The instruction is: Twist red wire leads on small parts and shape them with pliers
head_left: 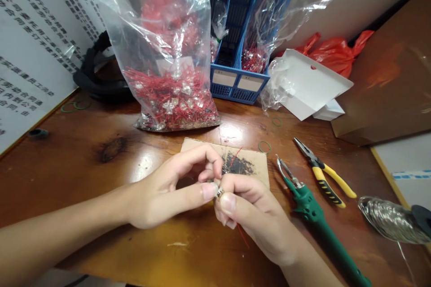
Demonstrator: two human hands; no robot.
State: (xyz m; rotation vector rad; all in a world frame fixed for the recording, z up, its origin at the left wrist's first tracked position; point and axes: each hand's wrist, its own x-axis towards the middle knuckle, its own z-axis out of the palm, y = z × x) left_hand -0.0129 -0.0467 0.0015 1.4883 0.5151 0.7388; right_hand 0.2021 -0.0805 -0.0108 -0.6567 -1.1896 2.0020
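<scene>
"Tabletop, starting at its left end: what do you see?"

"On the wood (77,197) is a dark patch (113,149), and past it stands a clear plastic bag (117,18) full of red-wired metal pieces (168,98). My left hand (158,193) reaches in from this side, in front of the bag."

"What are its fingers doing?"

"The thumb tip is right at a small metal part (219,192), on its left side; the index finger curls above, apart from the thumb. Whether they grip anything, I can't tell."

"And the part itself?"

"It sits between the thumb and bent index finger of my right hand (256,210), which pinch it over the near edge of a stained cardboard piece (193,144). One red wire (243,235) trails below that hand. Another metal piece (225,168) shows just beyond my fingertips, near a second red wire (236,156); I can't tell whether it's held or lying there."

"Further right?"

"A green soldering iron (310,204), then long-nose pliers (318,166) with yellow handles, and last a coil of silvery wire (387,219)."
</scene>
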